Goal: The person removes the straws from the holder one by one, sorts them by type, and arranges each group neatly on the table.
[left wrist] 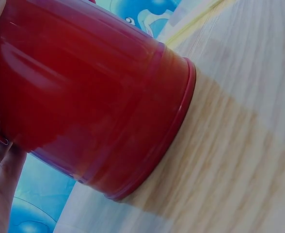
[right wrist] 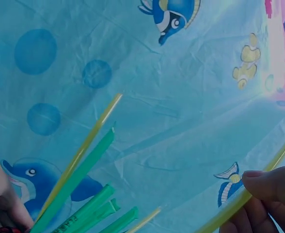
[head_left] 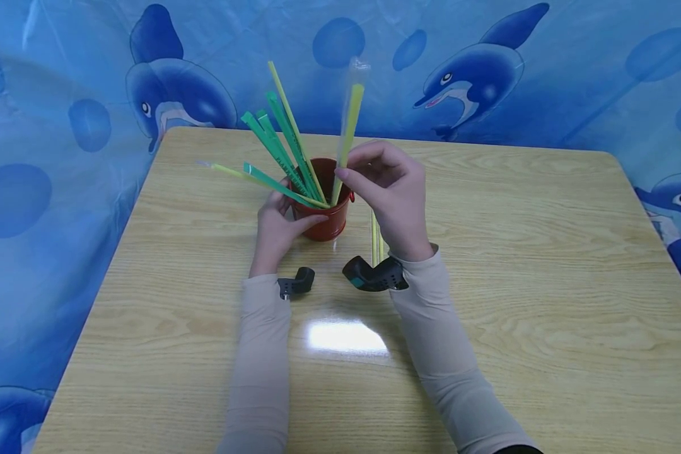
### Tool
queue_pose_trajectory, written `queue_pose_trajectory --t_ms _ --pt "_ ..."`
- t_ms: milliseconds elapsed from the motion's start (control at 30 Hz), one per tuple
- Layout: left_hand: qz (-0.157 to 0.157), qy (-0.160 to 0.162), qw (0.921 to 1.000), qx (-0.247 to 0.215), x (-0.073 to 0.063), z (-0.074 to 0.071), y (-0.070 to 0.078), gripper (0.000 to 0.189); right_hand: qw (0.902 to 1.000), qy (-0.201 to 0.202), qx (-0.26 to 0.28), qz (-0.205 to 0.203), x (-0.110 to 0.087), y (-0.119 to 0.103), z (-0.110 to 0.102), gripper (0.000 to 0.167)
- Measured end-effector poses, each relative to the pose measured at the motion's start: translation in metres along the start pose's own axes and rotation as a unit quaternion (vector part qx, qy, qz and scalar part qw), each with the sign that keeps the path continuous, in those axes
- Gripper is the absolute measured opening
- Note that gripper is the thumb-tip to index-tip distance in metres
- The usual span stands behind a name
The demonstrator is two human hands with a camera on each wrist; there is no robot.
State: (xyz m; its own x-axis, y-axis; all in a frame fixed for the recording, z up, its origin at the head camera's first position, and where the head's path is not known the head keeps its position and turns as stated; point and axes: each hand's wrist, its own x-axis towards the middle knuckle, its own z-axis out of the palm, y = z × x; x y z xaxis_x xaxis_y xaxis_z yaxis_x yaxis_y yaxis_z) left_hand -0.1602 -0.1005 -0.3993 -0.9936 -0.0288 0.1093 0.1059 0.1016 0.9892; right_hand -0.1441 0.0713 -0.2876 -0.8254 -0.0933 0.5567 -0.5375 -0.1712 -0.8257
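Observation:
A red bucket (head_left: 325,226) stands on the table, and my left hand (head_left: 276,228) grips it from the left with the thumb along its near side. Several green paper-wrapped straws (head_left: 284,151) and thin yellow straws (head_left: 288,104) lean out of it to the left. Between thumb and fingers my right hand (head_left: 394,192) pinches a yellow straw (head_left: 352,120) in a clear wrapper; its lower end reaches inside the bucket's rim. In the left wrist view the bucket's red wall (left wrist: 94,102) fills much of the picture. The right wrist view shows the pinched straw (right wrist: 283,150) beside the green ones (right wrist: 79,182).
Two yellow straws (head_left: 374,236) lie on the wooden table (head_left: 545,284), partly behind the right hand and its wrist camera (head_left: 374,275). A blue dolphin-printed sheet (head_left: 284,38) hangs behind the table's far edge.

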Motion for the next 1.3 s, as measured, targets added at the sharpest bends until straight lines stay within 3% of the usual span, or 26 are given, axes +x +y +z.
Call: queue_pose_trajectory --t_ms 300,533,833,1133,1300 --pt "-0.004 0.003 0.9999 -0.012 -0.001 0.0 0.0 0.071 0.9965 0.034 0.058 -0.051 0.0 -0.013 -0.006 0.025" --pt "0.002 0.005 0.9998 -0.019 -0.001 0.0 -0.001 0.071 0.9922 0.077 0.084 -0.051 0.0 -0.025 -0.009 0.024" --pt "0.008 0.004 0.9998 -0.02 -0.001 0.0 0.0 0.072 0.9914 0.091 0.067 -0.066 0.001 -0.031 -0.021 0.016" --pt "0.008 0.006 0.9999 -0.01 0.0 0.0 -0.002 0.07 0.9937 0.1 0.046 -0.025 0.004 -0.026 -0.04 0.011" --pt "0.006 0.007 1.0 0.001 0.0 0.0 -0.001 0.072 0.9968 0.08 0.005 0.006 0.004 -0.018 -0.05 0.011"
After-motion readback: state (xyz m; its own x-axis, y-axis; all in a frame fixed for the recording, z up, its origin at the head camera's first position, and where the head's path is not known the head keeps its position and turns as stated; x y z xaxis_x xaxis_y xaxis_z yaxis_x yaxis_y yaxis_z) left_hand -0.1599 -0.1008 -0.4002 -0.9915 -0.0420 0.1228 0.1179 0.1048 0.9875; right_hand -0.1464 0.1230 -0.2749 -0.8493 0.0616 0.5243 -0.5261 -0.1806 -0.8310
